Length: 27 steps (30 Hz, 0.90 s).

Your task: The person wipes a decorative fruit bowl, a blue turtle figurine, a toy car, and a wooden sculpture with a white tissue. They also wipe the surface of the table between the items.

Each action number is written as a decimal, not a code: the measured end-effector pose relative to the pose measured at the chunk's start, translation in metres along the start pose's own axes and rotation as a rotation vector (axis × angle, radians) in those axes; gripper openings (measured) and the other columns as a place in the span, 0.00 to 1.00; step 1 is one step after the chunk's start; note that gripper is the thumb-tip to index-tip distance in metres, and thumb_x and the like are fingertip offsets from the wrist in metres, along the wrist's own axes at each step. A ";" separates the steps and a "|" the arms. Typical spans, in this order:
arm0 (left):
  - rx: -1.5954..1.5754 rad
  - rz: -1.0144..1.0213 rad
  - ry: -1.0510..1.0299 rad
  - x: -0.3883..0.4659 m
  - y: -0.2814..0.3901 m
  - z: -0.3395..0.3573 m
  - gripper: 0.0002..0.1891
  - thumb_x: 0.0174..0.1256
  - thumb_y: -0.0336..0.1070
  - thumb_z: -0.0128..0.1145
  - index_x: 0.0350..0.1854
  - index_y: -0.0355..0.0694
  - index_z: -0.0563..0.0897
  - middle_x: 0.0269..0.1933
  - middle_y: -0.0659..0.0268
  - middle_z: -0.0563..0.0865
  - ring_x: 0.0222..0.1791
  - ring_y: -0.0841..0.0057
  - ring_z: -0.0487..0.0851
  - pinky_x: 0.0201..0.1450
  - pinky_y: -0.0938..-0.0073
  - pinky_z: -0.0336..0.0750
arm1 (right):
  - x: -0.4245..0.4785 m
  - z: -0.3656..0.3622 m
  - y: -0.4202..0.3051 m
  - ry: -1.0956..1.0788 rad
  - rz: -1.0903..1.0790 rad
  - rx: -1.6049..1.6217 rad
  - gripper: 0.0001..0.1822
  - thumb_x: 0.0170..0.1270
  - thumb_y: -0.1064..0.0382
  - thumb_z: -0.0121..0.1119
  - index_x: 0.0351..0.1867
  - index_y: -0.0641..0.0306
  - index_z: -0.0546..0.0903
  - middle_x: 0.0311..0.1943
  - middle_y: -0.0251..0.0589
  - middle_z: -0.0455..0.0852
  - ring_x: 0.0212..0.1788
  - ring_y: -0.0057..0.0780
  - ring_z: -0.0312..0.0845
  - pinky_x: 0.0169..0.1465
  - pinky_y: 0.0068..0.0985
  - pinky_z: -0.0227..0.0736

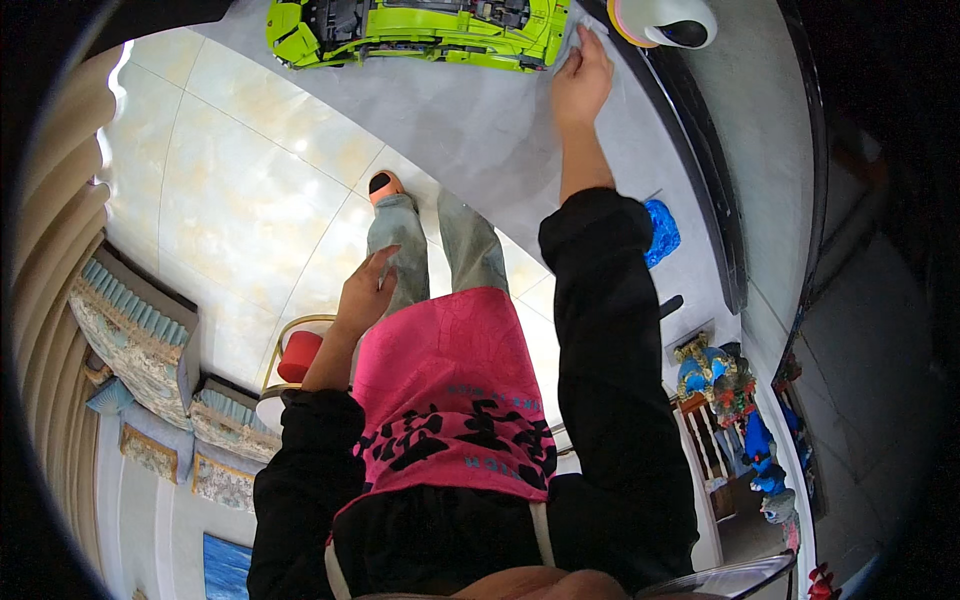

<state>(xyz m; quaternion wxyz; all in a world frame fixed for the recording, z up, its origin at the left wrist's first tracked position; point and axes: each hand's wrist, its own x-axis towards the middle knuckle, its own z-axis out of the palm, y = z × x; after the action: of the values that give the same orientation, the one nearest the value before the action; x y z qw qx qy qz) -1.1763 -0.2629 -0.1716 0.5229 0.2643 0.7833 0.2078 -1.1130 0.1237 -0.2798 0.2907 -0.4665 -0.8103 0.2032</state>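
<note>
My right hand reaches over the grey tabletop at the top, its fingertips on a pale crumpled cloth beside one end of a lime-green model car. The cloth is partly hidden by the fingers. Over my trouser leg, below the tabletop's edge, my left hand hangs with its fingers apart and holds nothing. A blue crinkled object lies on the tabletop beside my right sleeve.
A white rounded device with a dark oval stands past my right hand, near a black raised edge. A red cylinder sits by my left forearm. Colourful figurines stand at the right. Upholstered seats are at the left.
</note>
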 end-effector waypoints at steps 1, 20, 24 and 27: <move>0.004 -0.015 -0.003 -0.001 0.001 -0.001 0.19 0.65 0.32 0.51 0.59 0.47 0.73 0.54 0.54 0.81 0.47 0.54 0.82 0.48 0.63 0.76 | 0.008 0.001 -0.002 -0.021 -0.035 0.006 0.20 0.58 0.75 0.52 0.53 0.62 0.80 0.55 0.47 0.80 0.55 0.48 0.73 0.59 0.34 0.69; 0.033 0.091 0.000 0.011 0.005 0.014 0.19 0.66 0.33 0.51 0.59 0.45 0.73 0.55 0.53 0.80 0.50 0.51 0.80 0.50 0.59 0.75 | -0.052 -0.081 0.011 -0.657 -0.322 -0.054 0.31 0.49 0.80 0.51 0.59 0.58 0.75 0.59 0.39 0.76 0.55 0.47 0.72 0.60 0.35 0.69; 0.043 0.072 -0.055 0.015 0.014 0.019 0.18 0.66 0.33 0.50 0.59 0.44 0.73 0.55 0.52 0.80 0.50 0.50 0.80 0.51 0.59 0.75 | -0.077 -0.104 0.002 -0.730 -0.126 0.072 0.32 0.50 0.79 0.51 0.60 0.55 0.75 0.59 0.39 0.77 0.56 0.48 0.72 0.61 0.36 0.67; 0.059 0.039 -0.086 0.018 0.026 0.019 0.18 0.66 0.33 0.50 0.59 0.44 0.73 0.55 0.52 0.80 0.50 0.51 0.80 0.51 0.59 0.75 | -0.051 -0.086 0.008 -0.383 -0.132 0.023 0.31 0.51 0.79 0.51 0.59 0.56 0.76 0.59 0.40 0.77 0.56 0.47 0.72 0.61 0.36 0.66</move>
<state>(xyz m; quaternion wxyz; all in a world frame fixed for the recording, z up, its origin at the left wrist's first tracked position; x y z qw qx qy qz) -1.1586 -0.2306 -0.1754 0.5438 0.3036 0.7607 0.1830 -1.0315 0.0878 -0.2346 0.1493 -0.3619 -0.8771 0.2782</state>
